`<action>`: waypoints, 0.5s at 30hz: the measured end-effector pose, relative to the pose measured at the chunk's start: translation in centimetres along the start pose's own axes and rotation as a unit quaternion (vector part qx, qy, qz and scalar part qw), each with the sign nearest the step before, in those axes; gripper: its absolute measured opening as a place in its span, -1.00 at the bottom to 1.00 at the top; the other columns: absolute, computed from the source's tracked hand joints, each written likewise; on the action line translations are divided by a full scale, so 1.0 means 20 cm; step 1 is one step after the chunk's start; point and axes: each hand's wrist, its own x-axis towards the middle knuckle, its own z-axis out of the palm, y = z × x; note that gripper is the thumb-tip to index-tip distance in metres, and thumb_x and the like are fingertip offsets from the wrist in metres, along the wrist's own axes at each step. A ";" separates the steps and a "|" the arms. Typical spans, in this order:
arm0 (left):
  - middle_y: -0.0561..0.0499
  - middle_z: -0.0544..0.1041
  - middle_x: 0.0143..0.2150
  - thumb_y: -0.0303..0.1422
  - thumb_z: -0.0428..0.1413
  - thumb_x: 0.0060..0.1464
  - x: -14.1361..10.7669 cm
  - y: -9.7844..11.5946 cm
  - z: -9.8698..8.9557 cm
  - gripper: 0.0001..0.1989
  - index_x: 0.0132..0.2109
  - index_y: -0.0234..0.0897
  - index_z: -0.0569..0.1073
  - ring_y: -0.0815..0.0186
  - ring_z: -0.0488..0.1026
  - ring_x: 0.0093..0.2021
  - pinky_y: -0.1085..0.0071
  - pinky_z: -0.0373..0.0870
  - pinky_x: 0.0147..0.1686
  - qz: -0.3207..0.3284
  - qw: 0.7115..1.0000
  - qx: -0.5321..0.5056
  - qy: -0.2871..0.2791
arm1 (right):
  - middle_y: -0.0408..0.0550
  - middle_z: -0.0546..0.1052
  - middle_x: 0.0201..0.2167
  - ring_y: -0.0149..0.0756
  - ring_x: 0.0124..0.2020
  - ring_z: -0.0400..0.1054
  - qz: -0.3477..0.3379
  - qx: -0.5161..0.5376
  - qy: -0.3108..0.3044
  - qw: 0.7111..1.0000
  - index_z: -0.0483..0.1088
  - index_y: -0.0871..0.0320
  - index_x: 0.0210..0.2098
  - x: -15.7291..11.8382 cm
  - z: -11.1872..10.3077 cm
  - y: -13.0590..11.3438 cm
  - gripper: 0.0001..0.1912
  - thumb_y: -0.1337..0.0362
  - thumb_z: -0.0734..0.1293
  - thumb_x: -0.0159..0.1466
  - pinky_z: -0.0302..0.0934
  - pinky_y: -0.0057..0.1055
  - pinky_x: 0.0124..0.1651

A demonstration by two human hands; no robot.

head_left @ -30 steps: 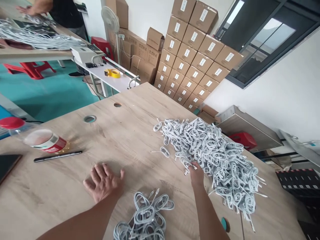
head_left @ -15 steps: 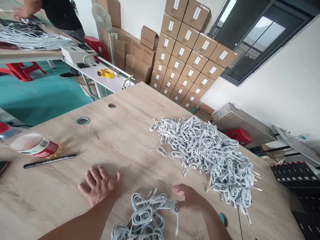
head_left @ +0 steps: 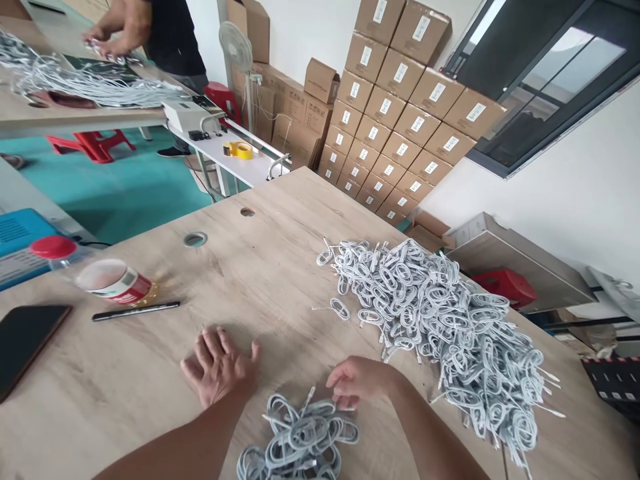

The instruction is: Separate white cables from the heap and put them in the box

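Note:
My left hand (head_left: 219, 365) lies flat, palm down, on the wooden table (head_left: 260, 267), fingers spread, holding nothing. My right hand (head_left: 357, 381) hovers with loosely curled fingers just above the far edge of a small heap of coiled grey cables (head_left: 300, 443) near me; I see no cable between its fingers. A large pile of the same coiled grey cables (head_left: 435, 320) spreads across the right half of the table, a hand's width beyond my right hand. One loose coil (head_left: 341, 308) lies apart at the pile's left.
A lying bottle with a red cap (head_left: 100, 277), a black pen (head_left: 135, 311) and a dark phone (head_left: 25, 343) sit at the table's left. Stacked cardboard boxes (head_left: 400, 113) line the far wall. Another person's hands (head_left: 113, 40) handle cables at a far table.
My right hand left the big pile, carried a coil to the small heap near me and let it go. My left hand stayed flat on the table.

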 end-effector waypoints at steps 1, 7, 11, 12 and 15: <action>-0.32 -0.02 0.56 0.03 -0.14 0.22 0.00 0.00 0.00 -0.15 0.48 -0.42 0.01 -0.12 -0.20 0.56 -0.27 -0.20 0.47 0.002 1.000 0.002 0.000 | -0.02 0.66 -0.19 -0.18 -0.21 0.56 -0.007 -0.045 0.078 0.996 0.56 0.10 -0.05 0.01 -0.02 0.00 -0.74 0.30 0.35 0.28 0.39 -0.31 -0.15; -0.35 -0.03 0.56 0.04 -0.21 0.25 0.01 0.00 -0.01 -0.17 0.46 -0.45 0.05 -0.08 -0.23 0.57 -0.27 -0.20 0.45 0.006 1.000 -0.003 0.000 | 0.18 0.56 0.00 0.02 0.13 0.34 0.047 -0.387 0.503 0.772 0.43 0.16 0.17 0.11 -0.27 0.14 -0.48 0.52 0.29 0.23 0.15 -0.14 0.12; -0.34 -0.02 0.56 0.04 -0.22 0.26 0.00 -0.01 -0.01 -0.18 0.45 -0.46 0.08 -0.06 -0.21 0.56 -0.25 -0.20 0.46 0.006 1.000 0.003 -0.002 | 0.12 0.55 -0.11 0.00 0.05 0.33 0.027 -0.381 0.523 0.762 0.51 0.14 -0.04 0.21 -0.28 0.14 -0.69 0.43 0.31 0.25 0.12 -0.16 0.10; -0.33 -0.03 0.56 0.04 -0.22 0.26 0.00 -0.01 -0.01 -0.18 0.45 -0.46 0.07 -0.05 -0.21 0.57 -0.25 -0.20 0.46 0.006 1.000 0.006 0.000 | 0.11 0.55 -0.10 -0.02 0.05 0.33 0.013 -0.364 0.519 0.773 0.51 0.13 -0.07 0.24 -0.27 0.10 -0.72 0.42 0.31 0.25 0.13 -0.18 0.10; -0.32 -0.01 0.56 0.02 -0.21 0.26 0.00 0.00 -0.01 -0.20 0.46 -0.41 0.03 -0.04 -0.20 0.57 -0.24 -0.18 0.46 0.003 1.000 0.013 0.009 | 0.08 0.53 -0.04 -0.07 0.08 0.33 -0.034 -0.315 0.481 0.818 0.48 0.15 -0.09 0.36 -0.20 -0.05 -0.77 0.40 0.34 0.26 0.15 -0.22 0.11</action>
